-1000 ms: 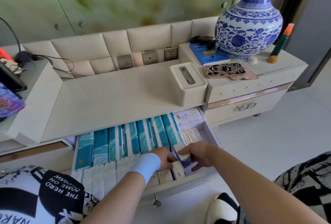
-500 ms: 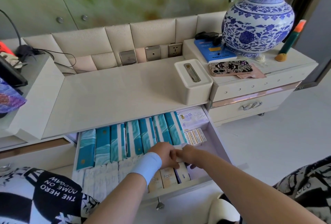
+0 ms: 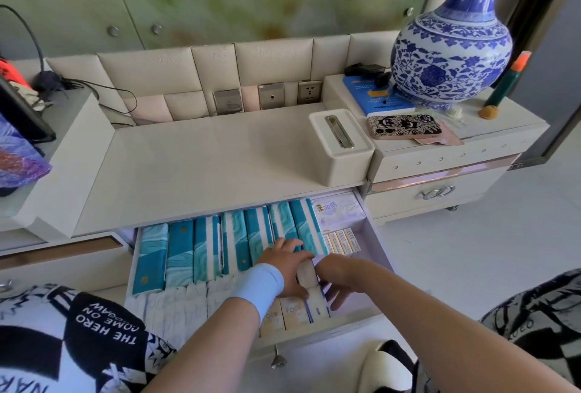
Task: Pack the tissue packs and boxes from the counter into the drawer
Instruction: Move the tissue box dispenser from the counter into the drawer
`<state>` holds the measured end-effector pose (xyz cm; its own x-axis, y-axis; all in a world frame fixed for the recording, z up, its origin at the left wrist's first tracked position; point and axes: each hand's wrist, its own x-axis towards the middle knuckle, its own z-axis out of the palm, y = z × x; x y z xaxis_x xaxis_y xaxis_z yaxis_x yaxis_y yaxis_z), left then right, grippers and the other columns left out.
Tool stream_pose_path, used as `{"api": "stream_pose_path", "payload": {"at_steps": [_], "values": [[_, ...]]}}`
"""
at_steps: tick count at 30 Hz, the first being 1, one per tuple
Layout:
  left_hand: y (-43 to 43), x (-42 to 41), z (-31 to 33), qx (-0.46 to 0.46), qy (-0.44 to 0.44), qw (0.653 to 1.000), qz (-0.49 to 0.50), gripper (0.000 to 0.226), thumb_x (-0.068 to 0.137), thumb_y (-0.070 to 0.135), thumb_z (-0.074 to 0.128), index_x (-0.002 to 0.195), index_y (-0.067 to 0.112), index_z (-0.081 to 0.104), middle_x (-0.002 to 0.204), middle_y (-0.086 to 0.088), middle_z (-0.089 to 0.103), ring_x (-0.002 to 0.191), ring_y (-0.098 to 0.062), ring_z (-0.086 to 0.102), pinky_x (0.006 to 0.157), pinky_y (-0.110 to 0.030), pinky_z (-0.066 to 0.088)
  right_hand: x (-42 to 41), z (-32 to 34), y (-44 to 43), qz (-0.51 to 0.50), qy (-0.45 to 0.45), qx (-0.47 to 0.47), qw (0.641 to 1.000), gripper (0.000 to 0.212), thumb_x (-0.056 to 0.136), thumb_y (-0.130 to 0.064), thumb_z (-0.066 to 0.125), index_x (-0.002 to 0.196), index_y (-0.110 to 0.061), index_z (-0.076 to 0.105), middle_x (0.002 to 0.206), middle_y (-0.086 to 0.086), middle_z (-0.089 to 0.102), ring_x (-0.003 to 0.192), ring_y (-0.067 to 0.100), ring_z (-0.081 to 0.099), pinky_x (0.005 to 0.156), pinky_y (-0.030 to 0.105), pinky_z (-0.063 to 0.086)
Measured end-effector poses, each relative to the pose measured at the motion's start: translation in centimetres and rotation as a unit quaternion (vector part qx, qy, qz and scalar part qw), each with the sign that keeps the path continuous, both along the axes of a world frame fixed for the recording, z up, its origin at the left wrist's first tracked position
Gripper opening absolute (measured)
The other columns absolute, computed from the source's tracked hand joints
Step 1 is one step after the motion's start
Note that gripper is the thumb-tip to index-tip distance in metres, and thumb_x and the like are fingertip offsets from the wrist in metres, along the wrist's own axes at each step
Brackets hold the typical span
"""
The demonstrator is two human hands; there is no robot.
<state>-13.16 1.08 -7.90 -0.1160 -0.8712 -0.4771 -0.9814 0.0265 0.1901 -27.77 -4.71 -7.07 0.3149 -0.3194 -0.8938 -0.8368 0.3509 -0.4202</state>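
The drawer [image 3: 378, 243] under the white counter [image 3: 201, 160] stands pulled out. Several teal tissue packs [image 3: 182, 256] stand in a row along its back, with white packs [image 3: 176, 311] in front of them. A lilac pack [image 3: 341, 212] and small yellow packs [image 3: 341, 240] fill the back right corner. Small beige boxes [image 3: 294, 314] line the front. A small white tissue pack [image 3: 307, 274] stands between my hands. My left hand [image 3: 284, 262], with a light blue wristband, grips it from the left. My right hand [image 3: 341, 279] rests against its right side, fingers spread.
A white tissue box holder [image 3: 341, 147] sits at the counter's right end. On the raised cabinet beside it are a blue and white vase [image 3: 451, 56], a phone [image 3: 404, 126] and a blue book [image 3: 374, 95]. Sockets [image 3: 309, 91] and cables line the back. A key hangs at the drawer front [image 3: 278, 358].
Both hands have pushed the small white pack down among the front boxes and slid a little toward the back. My right hand has let go of it and spread its fingers.
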Motion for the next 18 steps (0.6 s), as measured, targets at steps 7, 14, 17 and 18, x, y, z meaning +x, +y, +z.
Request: {"api": "stream_pose_path", "payload": {"at_steps": [7, 14, 17, 18], "values": [[-4.4, -0.2, 4.5, -0.1, 0.148, 0.975, 0.13, 0.04, 0.091, 0.038, 0.06, 0.131, 0.032, 0.056, 0.134, 0.006, 0.054, 0.117, -0.018, 0.056, 0.098, -0.036, 0.046, -0.5, 5.9, -4.6, 0.234, 0.088, -0.358, 0.9, 0.03, 0.098, -0.013, 0.045, 0.12, -0.005, 0.064, 0.119, 0.011, 0.066, 0.095, 0.027, 0.071, 0.08, 0.038, 0.06], [-9.7, 0.3, 10.0, -0.186, 0.177, 0.951, 0.174, 0.039, 0.091, 0.031, 0.06, 0.129, 0.023, 0.055, 0.122, 0.002, 0.059, 0.103, -0.022, 0.058, 0.092, -0.034, 0.047, -1.6, 10.7, -11.0, 0.112, 0.018, -0.56, 0.82, 0.035, 0.089, -0.015, 0.05, 0.119, -0.025, 0.064, 0.129, 0.002, 0.058, 0.11, 0.024, 0.059, 0.088, 0.03, 0.048], [-11.2, 1.0, 10.6, -0.178, 0.153, 0.956, 0.175, 0.05, 0.091, 0.032, 0.06, 0.138, 0.022, 0.047, 0.131, -0.001, 0.054, 0.113, -0.025, 0.055, 0.098, -0.035, 0.045, -1.2, 10.9, -13.1, 0.191, 0.08, -0.638, 0.741, 0.046, 0.086, -0.017, 0.054, 0.131, -0.026, 0.051, 0.133, 0.007, 0.045, 0.121, 0.027, 0.047, 0.098, 0.04, 0.045], [-11.6, 1.3, 10.8, -0.169, 0.137, 0.961, 0.168, 0.053, 0.091, 0.033, 0.059, 0.14, 0.023, 0.044, 0.134, -0.002, 0.052, 0.116, -0.025, 0.054, 0.099, -0.036, 0.045, -1.1, 10.7, -13.8, 0.225, 0.106, -0.648, 0.72, 0.053, 0.084, -0.02, 0.056, 0.136, -0.026, 0.046, 0.136, 0.007, 0.042, 0.126, 0.027, 0.042, 0.103, 0.042, 0.041]]}}
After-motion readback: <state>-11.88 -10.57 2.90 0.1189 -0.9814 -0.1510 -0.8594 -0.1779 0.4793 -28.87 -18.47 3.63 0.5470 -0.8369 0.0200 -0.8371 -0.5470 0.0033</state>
